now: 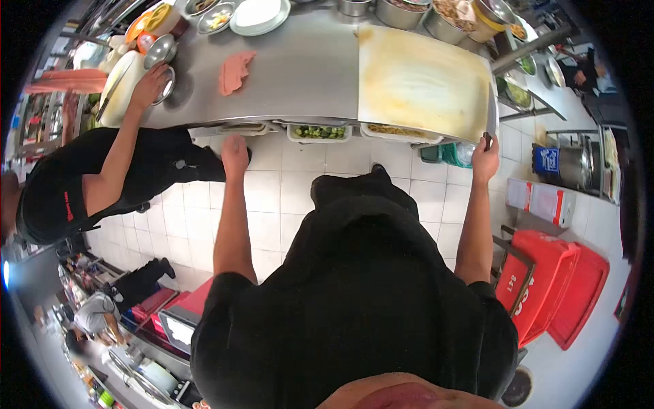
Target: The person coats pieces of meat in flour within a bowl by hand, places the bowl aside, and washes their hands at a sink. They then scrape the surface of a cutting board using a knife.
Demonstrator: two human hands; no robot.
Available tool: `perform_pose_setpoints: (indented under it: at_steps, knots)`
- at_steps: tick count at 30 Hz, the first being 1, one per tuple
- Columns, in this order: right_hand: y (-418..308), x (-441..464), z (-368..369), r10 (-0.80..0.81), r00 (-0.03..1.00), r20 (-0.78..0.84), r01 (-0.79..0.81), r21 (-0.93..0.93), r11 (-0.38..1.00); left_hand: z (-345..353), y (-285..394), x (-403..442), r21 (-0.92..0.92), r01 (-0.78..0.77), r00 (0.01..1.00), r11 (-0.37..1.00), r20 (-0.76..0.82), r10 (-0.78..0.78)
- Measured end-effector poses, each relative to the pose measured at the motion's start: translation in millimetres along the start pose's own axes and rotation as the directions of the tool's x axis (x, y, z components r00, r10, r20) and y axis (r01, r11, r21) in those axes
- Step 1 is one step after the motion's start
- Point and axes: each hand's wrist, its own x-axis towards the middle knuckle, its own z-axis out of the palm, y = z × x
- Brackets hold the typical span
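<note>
My left hand [235, 155] hangs over the floor just in front of the steel counter [293, 75], with its fingers curled into a fist and nothing showing in it. Near the right front corner of the large stained white cutting board [422, 82], my right hand [485, 163] is closed on a short dark handle [487, 141]; the rest of that object cannot be made out. A pink cloth [236, 73] lies crumpled on the counter, left of the board.
A co-worker [102, 170] stands at left, one hand at metal bowls [162, 51]. Food pots [402, 12] line the counter's back. Beneath its front edge sit trays of green vegetables [319, 132]. Red bins [545, 279] and a white-and-red box [541, 201] stand at right.
</note>
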Motion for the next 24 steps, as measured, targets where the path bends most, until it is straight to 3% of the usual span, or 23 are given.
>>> perform_pose_setpoints:
  at_steps: [4,6,8,11,12,13,14,15,16,17,18,21,24]
  knots:
    - [-38.5,-2.5,23.9,-0.120,0.991,0.059,0.126,-0.104,0.987,0.2,12.3,99.9,0.093,-0.286,0.950,0.954,-0.102,0.295]
    - [-44.5,10.0,35.5,-0.148,0.986,0.074,0.155,-0.091,0.984,0.0,34.6,138.9,0.228,-0.305,0.944,0.925,-0.054,0.325]
    - [-43.4,19.6,53.5,-0.183,0.982,0.057,0.187,-0.073,0.980,22.8,6.6,175.9,0.286,-0.359,0.917,0.889,-0.069,0.393]
    - [-54.5,8.1,42.0,-0.404,0.901,-0.160,0.415,0.045,0.908,38.8,2.7,195.6,0.270,-0.352,0.922,0.896,-0.063,0.381]
    - [-64.5,-8.4,36.8,-0.311,0.949,-0.058,0.317,0.158,0.935,42.7,6.1,201.1,0.245,-0.336,0.932,0.910,-0.056,0.359]
    - [-72.9,-31.8,34.7,-0.209,0.963,0.170,0.055,0.636,0.770,47.9,6.1,204.2,0.247,-0.334,0.933,0.910,-0.049,0.356]
    - [-75.4,-64.1,44.9,0.014,0.909,0.418,-0.325,0.684,0.653,54.2,6.4,205.6,0.248,-0.333,0.935,0.910,-0.039,0.353]
    - [-78.3,-95.8,55.7,0.097,0.714,0.694,-0.684,0.660,0.313,60.5,6.8,206.3,0.247,-0.334,0.936,0.910,-0.027,0.351]
    - [-92.3,-117.2,55.9,0.034,0.437,0.899,-0.899,0.436,0.031,65.5,9.6,208.3,0.214,-0.318,0.944,0.924,-0.022,0.330]
    - [-83.8,-134.9,82.3,-0.300,0.300,0.905,-0.946,0.242,-0.217,70.2,13.7,210.8,0.179,-0.303,0.950,0.936,-0.014,0.311]
    - [-122.5,-136.9,68.1,-0.134,0.236,0.963,-0.956,0.205,-0.211,73.5,16.5,211.0,0.147,-0.285,0.957,0.947,-0.005,0.289]
    - [-165.4,-124.3,82.0,-0.284,0.279,0.917,-0.898,0.144,-0.416,92.8,31.5,209.6,0.363,-0.317,0.933,0.876,-0.045,0.356]
    - [-190.7,-113.7,76.3,-0.110,0.111,0.988,-0.846,0.036,-0.531,109.5,61.3,206.7,0.332,-0.289,0.946,0.898,-0.044,0.320]
